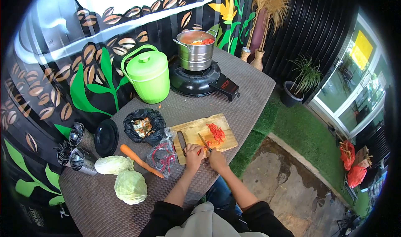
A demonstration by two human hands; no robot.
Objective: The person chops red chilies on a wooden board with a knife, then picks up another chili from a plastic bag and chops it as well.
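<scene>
Left hand [194, 152] curled at the near edge of the cutting board [190, 132], fingers closed on a small red chilli piece [200, 151], pinning it to the wood. Right hand [217, 157] closed around the handle of a knife [204, 141]; blade angled up and left across the board, tip pointing towards the far side. The two hands sit just beside each other, nearly touching.

Chopped red chilli [216, 132] heaped on the right half of the board. A second dark-handled knife [181, 143] lies along the board's left edge.

Left of the board: clear plastic bag of red chillies [163, 156], touching the board's corner. Beyond it, black bag of vegetable scraps [144, 126]. Carrot [140, 159] lies diagonally beside the clear bag. Two cabbages [112, 164] [130, 187] near the front left of the bench [246, 95]. Black plate [106, 137] and steel cutlery holders [81, 159] further left.

Far end: green lidded bucket [147, 74]; steel pot [195, 49] with orange-red contents on a black stove [196, 80].
</scene>
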